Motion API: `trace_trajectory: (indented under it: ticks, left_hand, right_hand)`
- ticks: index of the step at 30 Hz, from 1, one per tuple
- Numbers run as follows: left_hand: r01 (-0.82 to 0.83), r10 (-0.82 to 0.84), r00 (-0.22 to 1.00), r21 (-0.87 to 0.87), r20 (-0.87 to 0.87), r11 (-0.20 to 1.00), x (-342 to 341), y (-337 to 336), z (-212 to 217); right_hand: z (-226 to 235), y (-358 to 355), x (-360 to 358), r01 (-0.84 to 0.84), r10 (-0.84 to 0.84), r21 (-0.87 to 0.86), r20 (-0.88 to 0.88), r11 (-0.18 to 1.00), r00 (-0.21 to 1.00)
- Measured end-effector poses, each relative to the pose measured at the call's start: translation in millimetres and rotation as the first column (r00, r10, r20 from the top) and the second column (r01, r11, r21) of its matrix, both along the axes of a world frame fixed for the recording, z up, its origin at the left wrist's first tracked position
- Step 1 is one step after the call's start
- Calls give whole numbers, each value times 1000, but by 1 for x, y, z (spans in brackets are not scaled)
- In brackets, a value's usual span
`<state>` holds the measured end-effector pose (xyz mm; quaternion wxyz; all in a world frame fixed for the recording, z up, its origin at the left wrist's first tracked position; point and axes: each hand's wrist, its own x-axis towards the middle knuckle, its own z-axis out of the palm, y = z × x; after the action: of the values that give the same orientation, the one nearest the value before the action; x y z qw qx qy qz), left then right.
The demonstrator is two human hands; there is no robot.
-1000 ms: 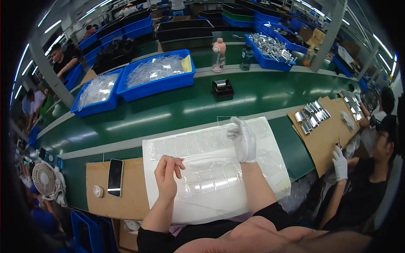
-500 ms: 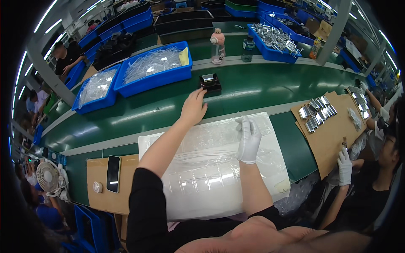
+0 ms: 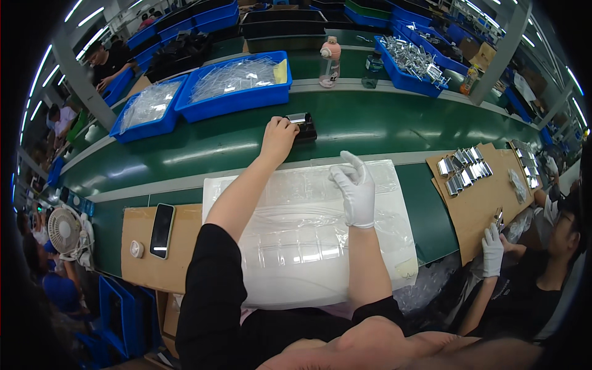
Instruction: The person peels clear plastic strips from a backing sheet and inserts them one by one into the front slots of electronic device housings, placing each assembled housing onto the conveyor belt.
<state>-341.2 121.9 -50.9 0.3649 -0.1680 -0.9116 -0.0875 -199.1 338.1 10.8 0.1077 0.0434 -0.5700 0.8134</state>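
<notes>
Since half a second ago, the left hand (image 3: 279, 137) is reaching further over the green belt (image 3: 185, 151) and is now closing bare fingers around the small black part (image 3: 303, 127). Nearer, the gloved right hand (image 3: 356, 188) is resting half-open on the clear plastic bags (image 3: 308, 246), gripping nothing. Those slick bags could be slipping sideways. Farther off, blue bins (image 3: 234, 92) are holding clear wrappers.

Bright overhead strip lights; glare on green belt (image 3: 203, 148); fisheye bending, dark vignette at rim.
</notes>
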Motion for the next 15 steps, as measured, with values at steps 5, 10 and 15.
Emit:
trace_trajectory:
  ticks: [5,10,15]
  left_hand:
    - [20,-196,900,412,389,911,62,-15,15]
    - [95,-271,899,449,345,888,112,-18,16]
    - [47,-213,937,505,276,862,127,-29,24]
  right_hand:
    - [-1,10,1,-167,161,22,163,986,973]
    - [-8,10,-1,-290,328,-260,116,921,938]
    - [-6,3,-1,-240,287,-327,103,914,952]
